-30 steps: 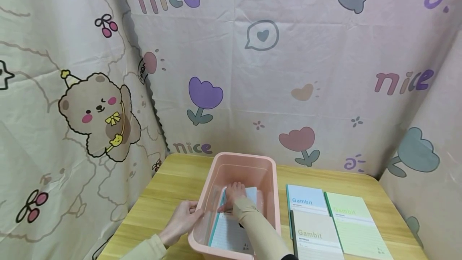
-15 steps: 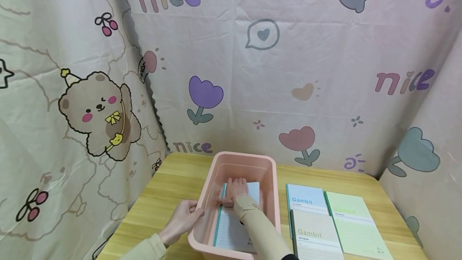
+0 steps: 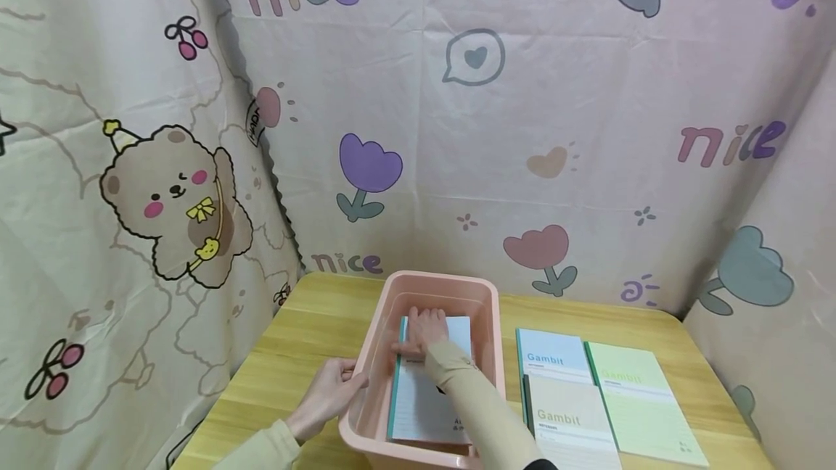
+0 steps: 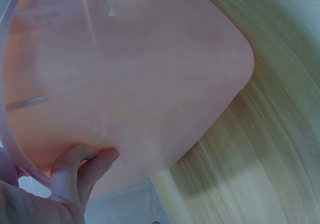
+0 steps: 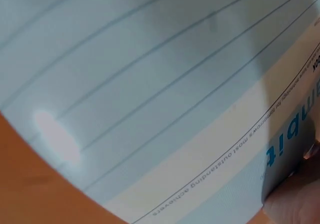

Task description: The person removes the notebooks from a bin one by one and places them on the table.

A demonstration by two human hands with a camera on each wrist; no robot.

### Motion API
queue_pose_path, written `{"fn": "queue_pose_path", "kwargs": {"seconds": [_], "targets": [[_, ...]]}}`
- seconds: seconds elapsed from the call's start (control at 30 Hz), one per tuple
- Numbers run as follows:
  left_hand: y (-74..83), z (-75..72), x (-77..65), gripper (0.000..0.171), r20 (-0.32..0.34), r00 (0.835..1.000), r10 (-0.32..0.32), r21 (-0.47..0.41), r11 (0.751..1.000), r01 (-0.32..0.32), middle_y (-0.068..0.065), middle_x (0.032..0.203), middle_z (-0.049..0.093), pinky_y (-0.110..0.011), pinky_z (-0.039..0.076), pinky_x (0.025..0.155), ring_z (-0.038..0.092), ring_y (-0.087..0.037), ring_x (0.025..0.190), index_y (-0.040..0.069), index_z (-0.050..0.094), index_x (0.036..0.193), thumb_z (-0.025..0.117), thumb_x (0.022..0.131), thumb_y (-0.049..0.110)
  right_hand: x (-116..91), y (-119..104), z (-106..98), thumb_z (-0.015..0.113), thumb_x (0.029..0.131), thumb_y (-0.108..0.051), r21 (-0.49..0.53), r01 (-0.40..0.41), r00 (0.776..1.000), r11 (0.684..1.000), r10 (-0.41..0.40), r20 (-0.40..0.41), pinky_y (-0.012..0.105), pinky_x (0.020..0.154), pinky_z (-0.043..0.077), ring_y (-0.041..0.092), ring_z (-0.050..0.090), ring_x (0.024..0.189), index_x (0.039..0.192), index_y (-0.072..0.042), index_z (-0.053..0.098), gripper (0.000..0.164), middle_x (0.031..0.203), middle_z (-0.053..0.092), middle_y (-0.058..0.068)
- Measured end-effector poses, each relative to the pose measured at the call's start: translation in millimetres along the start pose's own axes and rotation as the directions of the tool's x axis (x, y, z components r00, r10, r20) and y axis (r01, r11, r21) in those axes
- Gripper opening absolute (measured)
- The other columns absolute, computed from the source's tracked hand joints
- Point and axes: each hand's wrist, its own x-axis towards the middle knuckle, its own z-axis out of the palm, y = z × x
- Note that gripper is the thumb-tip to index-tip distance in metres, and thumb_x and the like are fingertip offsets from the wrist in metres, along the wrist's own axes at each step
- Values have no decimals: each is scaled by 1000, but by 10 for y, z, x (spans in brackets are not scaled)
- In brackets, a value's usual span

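Observation:
A pink plastic bin (image 3: 371, 376) stands on the wooden table. My left hand (image 3: 326, 394) pinches its left rim; in the left wrist view the fingers of this hand (image 4: 60, 191) lie against the bin's wall (image 4: 150, 79). Inside lies a light blue notebook (image 3: 421, 405) with a teal spine, its cover facing up. My right hand (image 3: 427, 332) reaches in and rests on the notebook's far half, fingers spread toward the far edge, thumb stretched over the spine. Close up, the right wrist view has the lined cover (image 5: 150, 89) and a bit of skin (image 5: 295, 201) at its edge.
Right of the bin, three notebooks lie on the table (image 3: 313, 332): a light blue one (image 3: 555, 355), a green one (image 3: 646, 412) and a beige one (image 3: 568, 430) overlapping the blue one's lower part. A printed curtain (image 3: 424, 129) hangs behind the table.
The notebook in the bin has slid away from me and slightly right, straightening as my right hand moved with it. My left hand has stayed on the rim.

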Motion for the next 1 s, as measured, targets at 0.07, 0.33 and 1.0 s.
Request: {"fn": "queue_pose_path", "kwargs": {"seconds": [0.07, 0.33, 1.0], "targets": [[0, 2, -4, 42, 2, 1000, 3, -2, 1000, -3, -34, 106, 71, -39, 66, 74, 76, -35, 89, -22, 56, 124, 54, 90, 3, 5, 11, -70, 67, 77, -72, 15, 13, 1000, 1000, -14, 1, 38, 83, 50, 23, 56, 85, 107, -10, 54, 70, 91, 64, 10], [3, 2, 16, 40, 0, 1000, -17, -6, 1000, 17, -33, 103, 72, -39, 66, 73, 75, -37, 90, -22, 56, 123, 54, 92, 3, 41, 67, -394, 66, 78, -72, 124, 12, 999, 992, -19, 50, 45, 103, 51, 30, 61, 108, 127, -7, 51, 83, 123, 67, 16], [1, 9, 33, 41, -16, 1000, -27, -20, 999, 26, -31, 102, 73, -39, 66, 74, 75, -34, 90, -23, 55, 124, 54, 91, 1, 28, 339, -1682, 63, 85, -63, 196, 87, 995, 977, -93, 23, 38, 86, 46, 28, 58, 96, 118, -7, 52, 66, 104, 65, 12]]}}
